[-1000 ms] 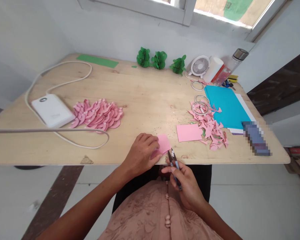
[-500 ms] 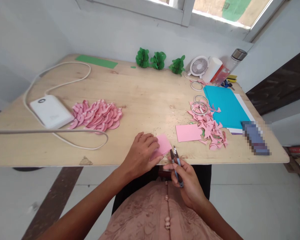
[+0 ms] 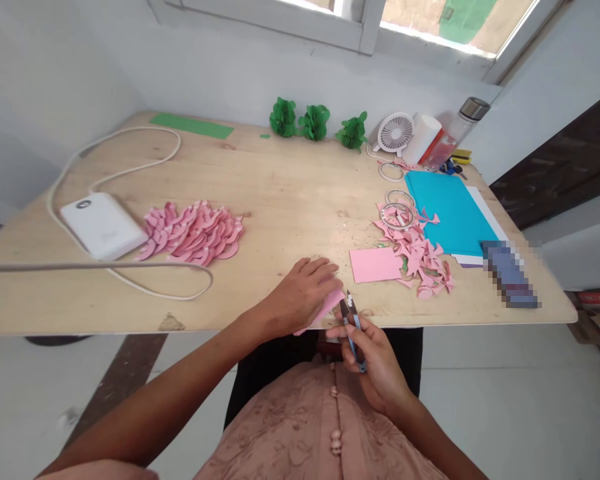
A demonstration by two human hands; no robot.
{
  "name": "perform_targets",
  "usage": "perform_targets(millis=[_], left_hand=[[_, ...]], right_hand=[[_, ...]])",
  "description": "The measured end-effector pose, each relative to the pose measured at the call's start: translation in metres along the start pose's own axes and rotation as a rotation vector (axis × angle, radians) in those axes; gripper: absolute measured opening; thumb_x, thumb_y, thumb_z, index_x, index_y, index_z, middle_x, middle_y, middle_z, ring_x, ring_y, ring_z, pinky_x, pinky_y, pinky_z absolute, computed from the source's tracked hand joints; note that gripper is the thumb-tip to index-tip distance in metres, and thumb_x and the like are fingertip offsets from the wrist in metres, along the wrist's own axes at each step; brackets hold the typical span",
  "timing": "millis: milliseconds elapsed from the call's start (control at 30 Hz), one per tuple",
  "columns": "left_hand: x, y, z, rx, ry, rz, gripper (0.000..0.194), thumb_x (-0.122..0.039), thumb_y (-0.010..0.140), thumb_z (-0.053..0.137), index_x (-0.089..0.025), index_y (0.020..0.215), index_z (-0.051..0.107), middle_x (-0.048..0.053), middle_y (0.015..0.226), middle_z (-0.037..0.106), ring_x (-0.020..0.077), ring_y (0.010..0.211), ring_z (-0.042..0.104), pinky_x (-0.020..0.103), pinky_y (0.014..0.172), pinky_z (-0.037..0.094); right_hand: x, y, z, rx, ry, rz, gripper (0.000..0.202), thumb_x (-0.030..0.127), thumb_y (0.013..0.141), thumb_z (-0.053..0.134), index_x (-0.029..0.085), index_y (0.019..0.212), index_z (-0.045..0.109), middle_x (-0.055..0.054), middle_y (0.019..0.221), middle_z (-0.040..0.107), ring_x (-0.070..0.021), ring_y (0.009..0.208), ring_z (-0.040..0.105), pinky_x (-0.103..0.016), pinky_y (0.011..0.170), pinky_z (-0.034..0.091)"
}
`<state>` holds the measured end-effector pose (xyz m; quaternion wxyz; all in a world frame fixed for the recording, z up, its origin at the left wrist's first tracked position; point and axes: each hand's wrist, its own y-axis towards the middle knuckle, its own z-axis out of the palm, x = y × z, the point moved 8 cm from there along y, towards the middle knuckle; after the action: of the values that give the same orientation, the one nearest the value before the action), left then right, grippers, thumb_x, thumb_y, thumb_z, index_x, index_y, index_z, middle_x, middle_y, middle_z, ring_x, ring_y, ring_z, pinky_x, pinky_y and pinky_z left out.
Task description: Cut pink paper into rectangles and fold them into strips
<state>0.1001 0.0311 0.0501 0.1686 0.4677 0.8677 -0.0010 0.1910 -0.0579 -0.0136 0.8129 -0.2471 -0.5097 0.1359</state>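
Snips point(image 3: 352, 328) rest in the right hand point(image 3: 380, 367), whose grip is closed around the handles, and their narrow blades stand a little apart beside the edge of the pink paper point(image 3: 326, 312). The left hand point(image 3: 303, 299) lies over this paper near the front edge of the bench point(image 3: 280, 180); its fingers are extended, but I cannot tell if the thumb pinches the paper from below. For clean work, in my judgement, the left hand should hold the paper firmly near the blades, with every fingertip outside their line. It also seems wise to use short, calm strokes and to turn the paper, not the wrist. The bench is of pale wood, with small crumbs scattered beyond the left hand. To the right are a pink rectangle point(image 3: 375, 265), a pile of pink scraps point(image 3: 420, 257) and blue sheets point(image 3: 450, 212); to the left, a heap of curved pink pieces point(image 3: 195, 233) is next to a white power bank point(image 3: 104, 225). Farther, three green paper shapes point(image 3: 315, 123) stand near the wall point(image 3: 220, 67), and at their right are a small fan point(image 3: 396, 132) and a bottle point(image 3: 450, 139). Above them, a window point(image 3: 440, 27) lets in daylight.
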Motion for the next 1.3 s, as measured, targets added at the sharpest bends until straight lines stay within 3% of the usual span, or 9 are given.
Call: perform_targets(millis=[300, 467, 667, 867, 967, 1167, 1300], left_hand=[[-0.002, -0.008, 0.013, -0.026, -0.062, 0.021, 0.032, -0.012, 0.089, 0.042, -0.019, 0.116, 0.059, 0.012, 0.129, 0.056, 0.0263, 0.126, 0.045, 0.047, 0.104, 0.034], [-0.004, -0.014, 0.007, -0.096, -0.057, -0.023, 0.036, -0.012, 0.089, 0.040, -0.018, 0.121, 0.056, 0.013, 0.133, 0.054, 0.0275, 0.129, 0.043, 0.050, 0.106, 0.033], [-0.019, -0.056, 0.005, -0.208, -0.060, -0.040, 0.045, -0.011, 0.083, 0.044, -0.019, 0.127, 0.053, 0.012, 0.142, 0.047, 0.0297, 0.139, 0.029, 0.056, 0.111, 0.026], [-0.034, -0.083, 0.029, -0.213, 0.094, -0.045, 0.048, -0.013, 0.086, 0.047, -0.021, 0.133, 0.049, 0.011, 0.143, 0.047, 0.0302, 0.139, 0.031, 0.060, 0.114, 0.016], [-0.033, -0.082, 0.031, -0.287, 0.143, -0.046, 0.043, -0.013, 0.089, 0.046, -0.020, 0.132, 0.050, 0.011, 0.139, 0.052, 0.0276, 0.138, 0.035, 0.058, 0.115, 0.019], [-0.029, -0.091, 0.031, -0.478, 0.084, 0.004, 0.039, -0.009, 0.091, 0.046, -0.020, 0.128, 0.052, 0.010, 0.123, 0.065, 0.0229, 0.128, 0.050, 0.050, 0.107, 0.038], [-0.024, -0.098, 0.031, -0.518, 0.046, 0.056, 0.039, -0.010, 0.093, 0.043, -0.019, 0.129, 0.052, 0.009, 0.121, 0.066, 0.0219, 0.126, 0.052, 0.048, 0.106, 0.042]], right_hand=[[-0.006, -0.002, -0.007, 0.013, -0.013, 0.016, 0.039, 0.041, 0.072, 0.073, 0.016, 0.102, 0.064, -0.007, 0.087, 0.072, -0.0031, 0.041, 0.036, -0.020, 0.038, 0.016], [-0.004, -0.004, -0.008, 0.008, -0.018, -0.003, 0.037, 0.041, 0.072, 0.073, 0.015, 0.098, 0.064, -0.009, 0.086, 0.072, -0.0037, 0.041, 0.035, -0.020, 0.038, 0.017], [-0.005, -0.003, -0.010, 0.006, -0.018, -0.006, 0.038, 0.042, 0.072, 0.073, 0.016, 0.097, 0.064, -0.009, 0.087, 0.073, -0.0034, 0.041, 0.035, -0.020, 0.038, 0.017], [-0.007, -0.001, -0.013, 0.013, -0.015, -0.019, 0.037, 0.041, 0.072, 0.074, 0.016, 0.098, 0.063, -0.008, 0.086, 0.073, -0.0033, 0.041, 0.035, -0.020, 0.039, 0.016], [-0.007, -0.001, -0.013, 0.010, -0.011, -0.010, 0.038, 0.041, 0.073, 0.074, 0.016, 0.099, 0.063, -0.008, 0.085, 0.072, -0.0034, 0.041, 0.036, -0.020, 0.039, 0.016], [-0.005, -0.001, -0.012, -0.007, 0.009, -0.025, 0.032, 0.041, 0.071, 0.075, 0.017, 0.088, 0.062, -0.007, 0.085, 0.072, -0.0036, 0.041, 0.036, -0.020, 0.038, 0.017], [-0.007, -0.003, -0.014, -0.006, -0.002, -0.011, 0.034, 0.041, 0.071, 0.075, 0.017, 0.091, 0.062, -0.008, 0.085, 0.072, -0.0041, 0.042, 0.036, -0.020, 0.038, 0.018]])
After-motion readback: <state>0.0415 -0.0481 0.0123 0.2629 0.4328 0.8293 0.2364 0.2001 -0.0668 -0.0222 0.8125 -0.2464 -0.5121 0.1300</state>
